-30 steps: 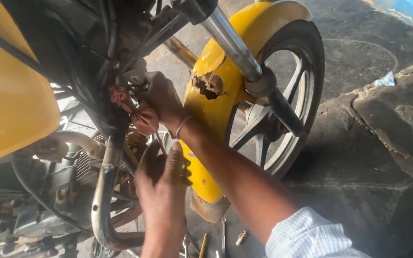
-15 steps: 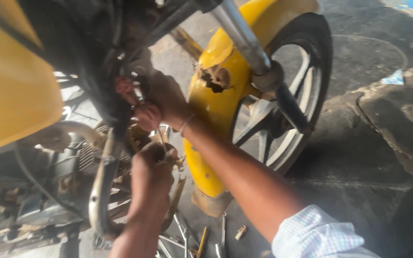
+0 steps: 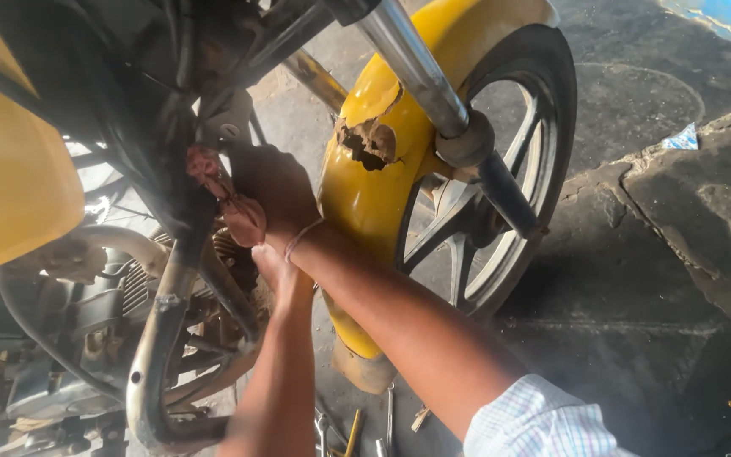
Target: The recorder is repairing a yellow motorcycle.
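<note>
Motorcycle frame point(image 3: 181, 195) under the yellow tank point(image 3: 10, 169), both hands reaching in beside the engine.
Right hand point(image 3: 274, 190) presses a reddish rag point(image 3: 230, 203) against the frame, fingers curled around it; left hand point(image 3: 271, 264) sits behind the right wrist, mostly hidden, its grip impossible to read. Yellow front fender point(image 3: 382, 169) shows a broken hole; tools point(image 3: 353, 423) lie cut off at the floor edge.

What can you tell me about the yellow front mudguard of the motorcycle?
The yellow mudguard curves over the front wheel, behind the shiny fork tube. It looks like painted plastic or metal. A jagged hole with brownish, dirty edges is broken into its side. Its lower end hangs near the floor, with a worn flap. The right hand reaches just beside it; contact is unclear.
</note>
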